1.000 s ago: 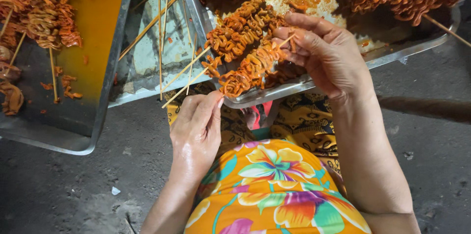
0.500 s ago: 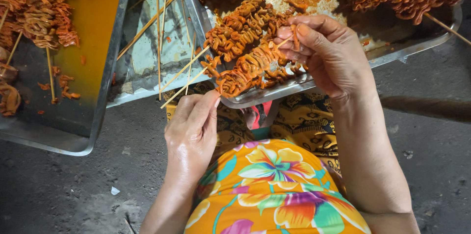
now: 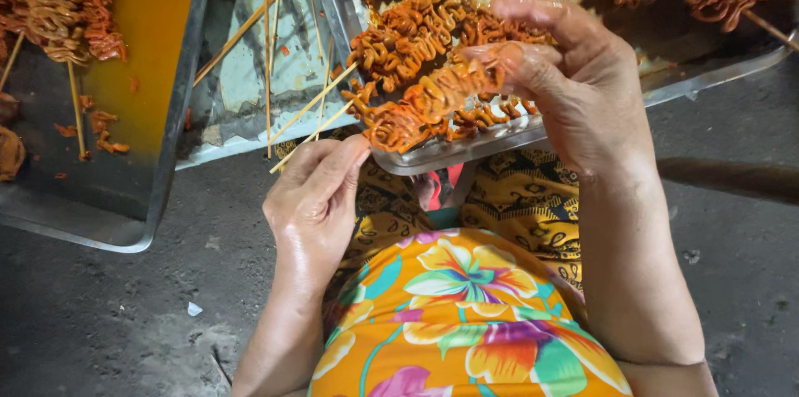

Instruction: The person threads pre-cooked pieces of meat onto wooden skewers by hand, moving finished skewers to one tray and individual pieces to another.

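It looks like a street food preparation place on the ground. Shallow steel trays (image 3: 179, 106) stand directly on dark, stained concrete floor (image 3: 100, 314) across the upper frame, holding orange spiced coiled snacks on thin bamboo skewers (image 3: 416, 56) and loose bare sticks (image 3: 268, 39).

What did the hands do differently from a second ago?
The right hand lifted off the tray and curled its fingers around the tip of the orange curly food on the thin wooden skewer, raising it. The left hand moved up slightly and pinches the skewer's bare end. The shiny metal tray, the loose bamboo sticks and the flowery orange clothing stayed put.
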